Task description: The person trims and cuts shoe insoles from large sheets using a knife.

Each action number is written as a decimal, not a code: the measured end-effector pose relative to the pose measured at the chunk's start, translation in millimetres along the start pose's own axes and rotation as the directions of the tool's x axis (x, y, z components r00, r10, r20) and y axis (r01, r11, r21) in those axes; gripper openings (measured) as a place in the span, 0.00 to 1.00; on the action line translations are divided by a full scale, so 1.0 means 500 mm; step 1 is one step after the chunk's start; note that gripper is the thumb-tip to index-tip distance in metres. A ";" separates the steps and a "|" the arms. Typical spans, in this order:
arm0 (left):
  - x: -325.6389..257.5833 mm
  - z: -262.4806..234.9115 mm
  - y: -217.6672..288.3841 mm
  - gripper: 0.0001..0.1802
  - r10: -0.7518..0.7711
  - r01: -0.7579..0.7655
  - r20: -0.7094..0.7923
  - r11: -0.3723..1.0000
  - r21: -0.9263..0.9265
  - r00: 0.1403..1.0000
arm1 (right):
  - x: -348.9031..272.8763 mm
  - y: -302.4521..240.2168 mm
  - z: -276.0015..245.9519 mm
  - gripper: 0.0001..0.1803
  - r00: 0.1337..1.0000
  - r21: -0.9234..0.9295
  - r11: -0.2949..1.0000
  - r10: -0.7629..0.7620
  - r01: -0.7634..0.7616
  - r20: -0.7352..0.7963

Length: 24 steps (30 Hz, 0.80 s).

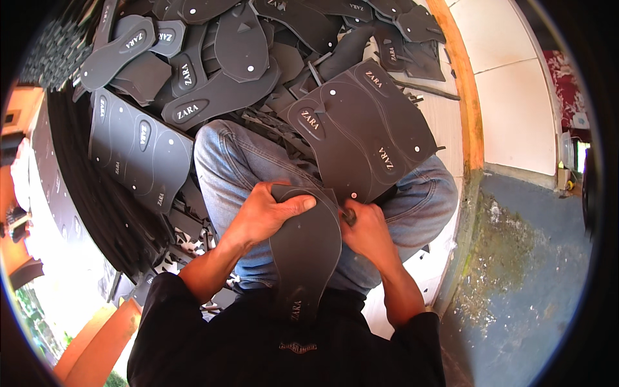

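In my lap lies a dark grey foam shoe sole sheet, cut along a curved outline, its narrow end resting against my black shirt. My left hand grips its far left edge, with the thumb on top and the fingers underneath. Close by its right edge, my right hand is closed round a small dark-handled tool; whatever blade or tip it has is hidden. Beyond my hands, a larger foam sheet marked with several sole outlines lies over my right leg.
Loose soles and offcuts are heaped in front of me. Another marked sheet leans at my left knee, beside a tall stack of dark sheets. A wooden edge strip runs along the right, with a stained blue-grey floor beyond.
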<state>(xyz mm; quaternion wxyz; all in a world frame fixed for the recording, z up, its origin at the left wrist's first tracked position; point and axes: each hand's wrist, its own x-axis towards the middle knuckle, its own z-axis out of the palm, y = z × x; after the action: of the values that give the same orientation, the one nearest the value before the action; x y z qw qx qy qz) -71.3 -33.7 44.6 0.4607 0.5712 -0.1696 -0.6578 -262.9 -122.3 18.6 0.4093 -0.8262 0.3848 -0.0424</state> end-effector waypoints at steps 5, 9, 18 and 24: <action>0.000 0.015 -0.005 0.21 -0.036 0.038 0.065 0.999 -0.031 0.997 | 0.084 -0.031 -0.030 0.17 0.982 0.262 0.948 0.186 -0.182 0.007; 0.025 0.024 -0.056 0.21 0.060 -0.056 0.044 0.996 -0.075 0.997 | 0.081 -0.003 -0.049 0.16 0.949 0.618 0.734 0.117 -0.282 0.293; 0.102 0.085 -0.108 0.20 0.341 -0.288 -0.033 0.734 -0.615 0.940 | 0.055 -0.030 -0.048 0.14 0.889 0.772 0.635 0.342 0.020 -0.304; 0.086 0.157 -0.104 0.14 0.043 -0.196 -0.203 0.514 -0.835 0.978 | -0.021 -0.010 -0.020 0.18 0.843 0.599 0.790 0.406 -0.131 -0.352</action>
<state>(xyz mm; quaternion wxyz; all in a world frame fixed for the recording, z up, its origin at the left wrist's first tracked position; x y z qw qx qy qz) -160.6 -65.0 2.5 0.7366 0.3101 0.1706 -0.5764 -271.2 -119.7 31.3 0.5279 -0.5715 0.5589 -0.2869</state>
